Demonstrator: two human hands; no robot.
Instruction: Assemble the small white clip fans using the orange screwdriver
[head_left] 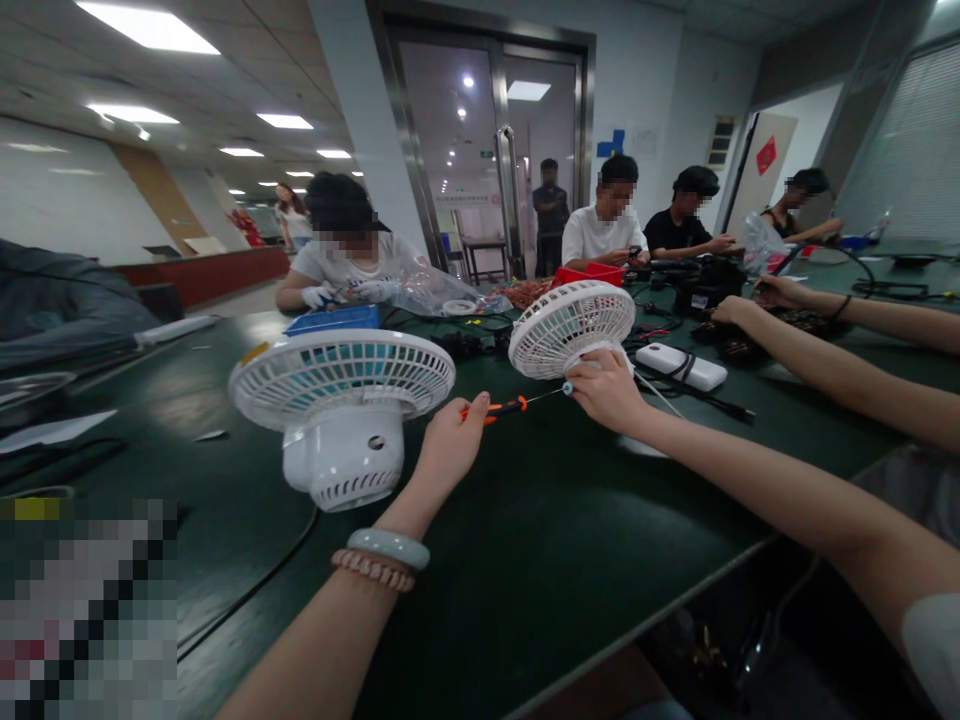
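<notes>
Looking down from my head view: the fingers of my left hand (452, 440) are closed round an orange-and-black-handled screwdriver (508, 408), thumb along the grip, probably to aim its thin metal shaft rightward. The tip meets, or nearly meets, a small pale-blue round piece (568, 388) just beside the fingers of my right hand (609, 392); whether I'm pinching that piece, I can't tell. Those right fingers are curled against the underside of a small round white plastic fan (574, 322), right of centre, and I'd say they brace it, slotted guard tilted. Over on the left, a larger round white plastic fan (341, 450) appears to rest on the dark green desk (480, 600), guard uppermost, its bulky housing near my left wrist, so room is tight there. A black cable (281, 569) trails toward the near left. Right of my right hand lies a white oblong plastic block (667, 366) wrapped in black cord; beyond, a co-worker's bare arms (847, 375) reach in. A blue plastic tray (334, 319) and clear plastic bag (431, 285) crowd the far side.
</notes>
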